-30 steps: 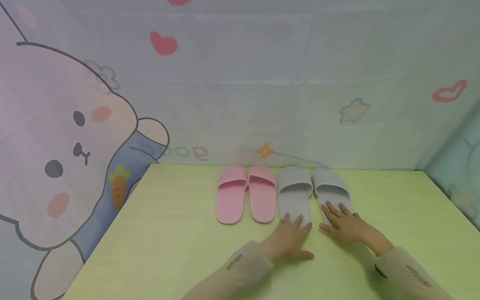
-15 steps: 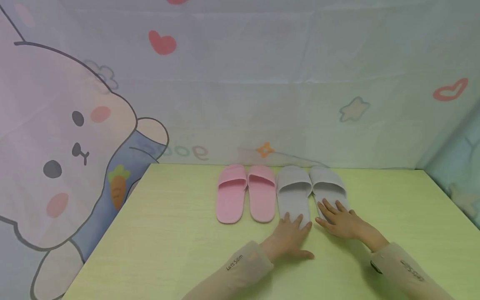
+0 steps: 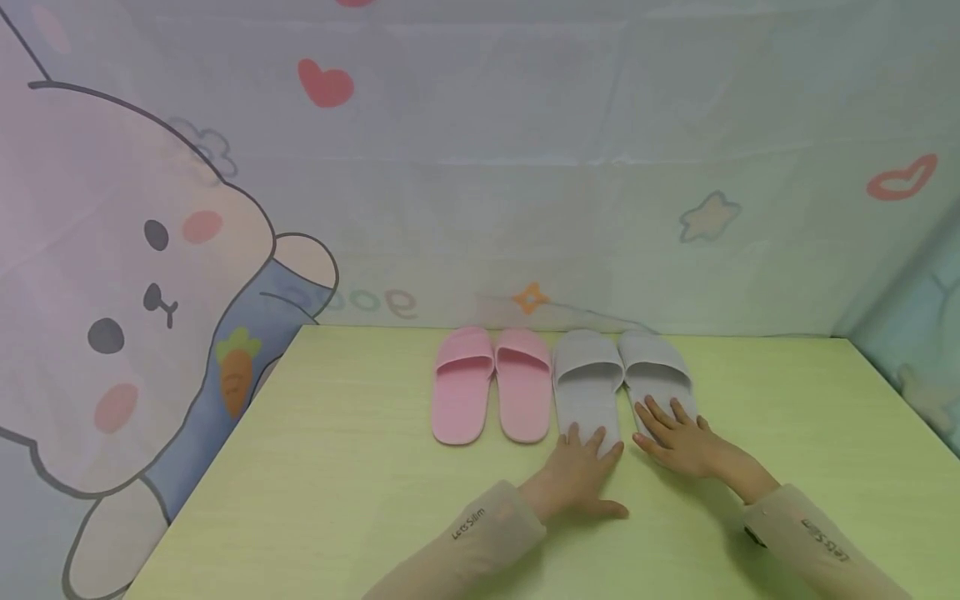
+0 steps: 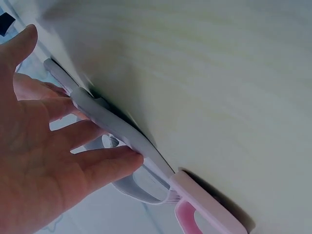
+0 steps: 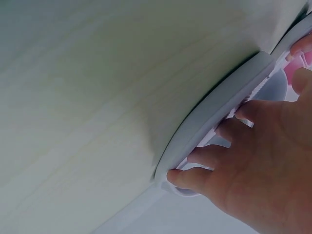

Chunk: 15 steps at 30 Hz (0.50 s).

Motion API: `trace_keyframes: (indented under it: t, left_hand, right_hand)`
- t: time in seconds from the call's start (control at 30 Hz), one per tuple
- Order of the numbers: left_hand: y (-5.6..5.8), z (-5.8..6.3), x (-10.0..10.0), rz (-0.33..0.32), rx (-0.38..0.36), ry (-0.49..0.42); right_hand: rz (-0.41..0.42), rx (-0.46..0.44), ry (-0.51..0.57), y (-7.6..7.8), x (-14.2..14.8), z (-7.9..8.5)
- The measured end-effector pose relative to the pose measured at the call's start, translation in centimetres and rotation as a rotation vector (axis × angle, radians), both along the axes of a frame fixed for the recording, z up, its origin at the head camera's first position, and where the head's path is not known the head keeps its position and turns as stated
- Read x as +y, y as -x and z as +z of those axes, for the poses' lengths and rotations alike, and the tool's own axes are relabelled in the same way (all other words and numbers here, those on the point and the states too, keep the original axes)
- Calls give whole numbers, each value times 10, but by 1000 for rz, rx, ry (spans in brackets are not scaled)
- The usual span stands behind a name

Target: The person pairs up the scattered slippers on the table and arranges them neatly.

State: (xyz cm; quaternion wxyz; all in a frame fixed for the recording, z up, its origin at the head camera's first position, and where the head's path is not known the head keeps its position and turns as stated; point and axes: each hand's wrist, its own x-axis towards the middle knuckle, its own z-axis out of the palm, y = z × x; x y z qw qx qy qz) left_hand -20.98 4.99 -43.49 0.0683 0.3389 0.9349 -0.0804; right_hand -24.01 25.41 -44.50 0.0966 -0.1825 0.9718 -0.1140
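Observation:
Two grey slippers lie side by side on the table, toes toward the back wall. On the heel of the left grey slipper (image 3: 588,404) rest the spread fingertips of my left hand (image 3: 577,475), its thumb stretched out to the right over the table. My right hand (image 3: 686,442) lies with fingers spread over the heel part of the right grey slipper (image 3: 656,375), covering much of its sole. In the right wrist view the fingers (image 5: 195,178) touch the slipper's edge (image 5: 219,102). Fingers also meet the grey slipper (image 4: 117,124) in the left wrist view.
A pink slipper (image 3: 461,400) and its mate (image 3: 524,400) stand directly left of the grey ones, in the same row near the table's back edge. Behind the light green table (image 3: 337,467) hangs a printed cloth (image 3: 480,208) with a cartoon animal at left.
My right hand has shifted slightly left with the right grey slipper, bringing it up against the left grey one. My left hand has stayed in place.

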Motion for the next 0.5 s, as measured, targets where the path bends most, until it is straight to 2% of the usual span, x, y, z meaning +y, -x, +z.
trace_keyframes:
  t: [0.5]
  left_hand:
    - [-1, 1, 1, 18, -19, -16]
  right_hand:
    - [17, -4, 41, 0, 4, -2]
